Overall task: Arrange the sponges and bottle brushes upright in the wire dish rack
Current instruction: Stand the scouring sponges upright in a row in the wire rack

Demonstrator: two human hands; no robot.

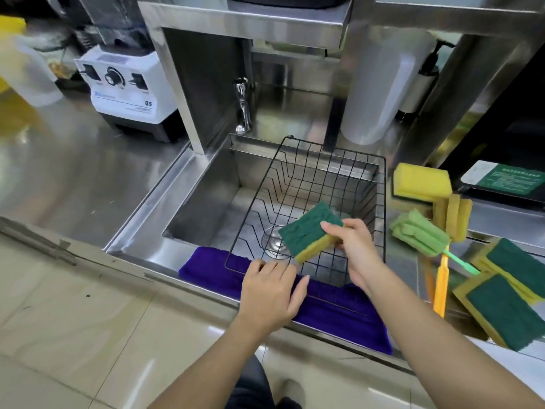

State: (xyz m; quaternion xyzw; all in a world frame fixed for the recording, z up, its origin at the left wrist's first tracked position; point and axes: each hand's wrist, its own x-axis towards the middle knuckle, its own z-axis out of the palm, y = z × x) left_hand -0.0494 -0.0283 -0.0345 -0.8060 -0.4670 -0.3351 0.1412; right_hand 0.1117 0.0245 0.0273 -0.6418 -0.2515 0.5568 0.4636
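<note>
— While the left hand [269, 293] lies flat and open on the purple towel [330, 314] at the sink's front edge, what does the right hand [355, 249] grip?

— A sponge [308, 231], green scourer up, yellow foam below, tilted over the near end of the black wire rack [324, 175]. The rack sits in the steel sink [206, 202], its near rim touching the towel.

— And to the right?

— On the counter [501, 219]: flat sponges [507, 293] stacked scourer up at the near corner, an orange-handled brush [441, 284] beside a green brush [421, 234], then a thick yellow sponge [421, 183] lying on upright ones.

— Any writing?

— A green card [513, 180] farther right, print too small to read. Left of the sink a white blender base [129, 84] shows "QS"; its logo is blurred.

— What stands behind?

— A chrome tap [243, 107] and a white cylinder [383, 93].
</note>
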